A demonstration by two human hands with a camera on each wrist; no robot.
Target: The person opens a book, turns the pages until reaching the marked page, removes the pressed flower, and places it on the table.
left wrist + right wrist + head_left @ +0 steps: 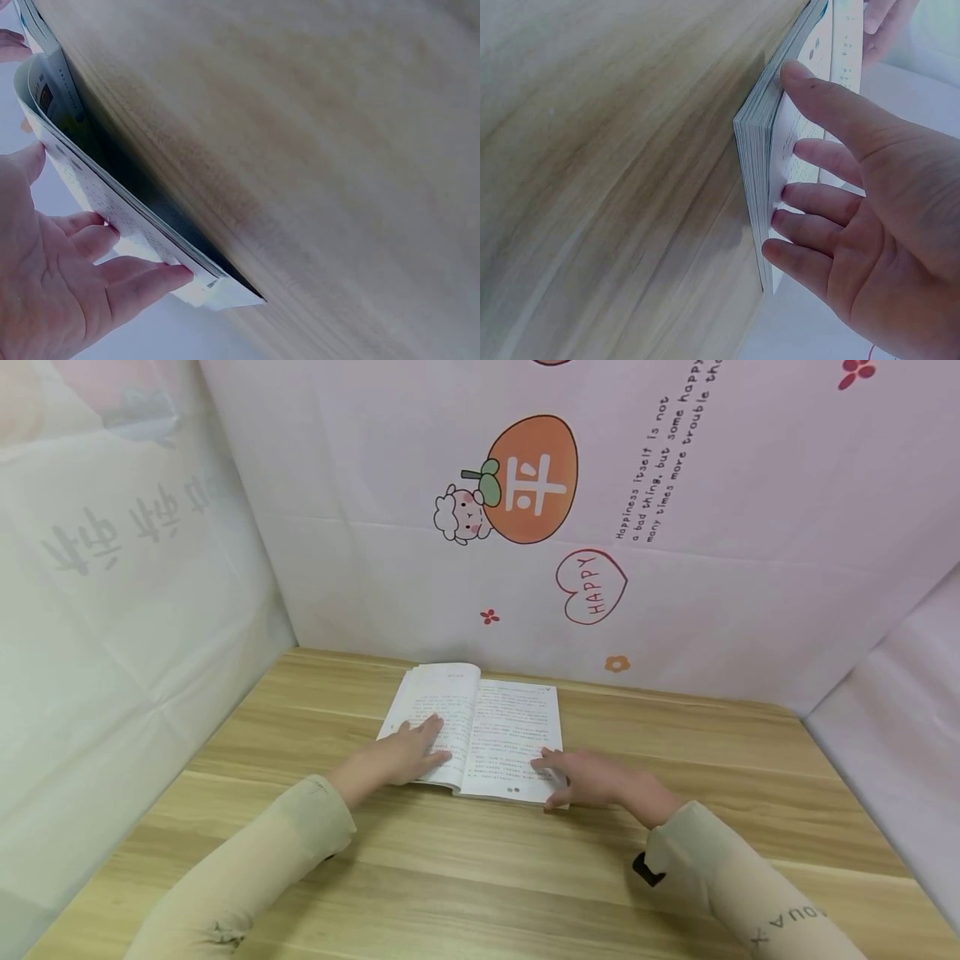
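An open book [517,727] lies on the wooden table, its pages covered in small print. On its left page rests my left hand [408,752], fingers spread; in the left wrist view the fingertips [176,276] touch the paper and the page stack bows up near the spine. My right hand [588,777] lies at the right page's outer edge. Seen from the right wrist, the fingertips [780,251] of that hand touch the page, and the thumb lies by the corner of the thick page block [757,150]. Neither hand curls round the book.
The wooden table [465,877] extends around the book. Behind it hangs a pale printed cloth [390,577] with cartoon figures and lettering; more cloth [127,610] hangs at the left and right sides. A dark band [647,870] shows at the right sleeve.
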